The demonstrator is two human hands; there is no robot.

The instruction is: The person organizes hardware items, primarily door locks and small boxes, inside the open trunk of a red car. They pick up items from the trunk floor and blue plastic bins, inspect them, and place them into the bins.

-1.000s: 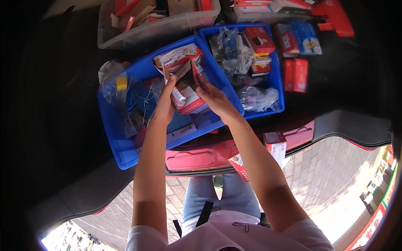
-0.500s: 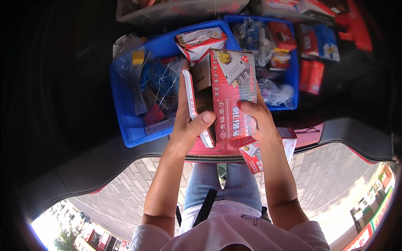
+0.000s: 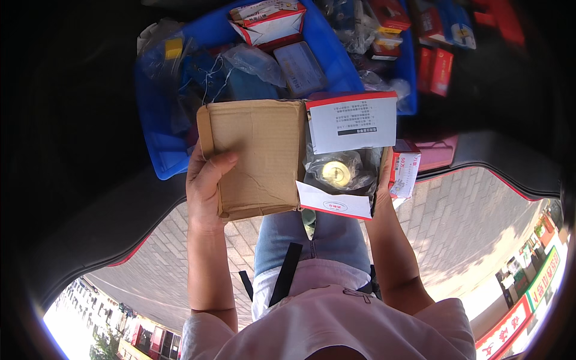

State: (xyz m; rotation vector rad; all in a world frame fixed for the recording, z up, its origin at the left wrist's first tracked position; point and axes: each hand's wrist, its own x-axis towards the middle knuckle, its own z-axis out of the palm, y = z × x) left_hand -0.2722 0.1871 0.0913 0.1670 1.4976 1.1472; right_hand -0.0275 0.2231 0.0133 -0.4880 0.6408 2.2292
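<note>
An opened red-and-white cardboard box (image 3: 351, 120) is held in both hands, its brown lid (image 3: 258, 156) folded out to the left. My left hand (image 3: 204, 180) grips that lid by its left edge, thumb over the inner face. My right hand (image 3: 381, 186), mostly hidden, is closed round the box's right side. Inside, between two white flaps, a round brass lock part (image 3: 336, 173) lies in clear plastic wrap.
A blue bin (image 3: 159, 138) of bagged parts and a white-and-red box (image 3: 267, 24) sits behind my hands in the car trunk. A second blue bin (image 3: 408, 84) and red boxes (image 3: 438, 72) are at back right; another box (image 3: 405, 174) rests on the sill.
The box has come out of the bin toward me and now lies opened flat, lid swung left, showing the wrapped brass part. The bins sit higher and partly cropped in the view.
</note>
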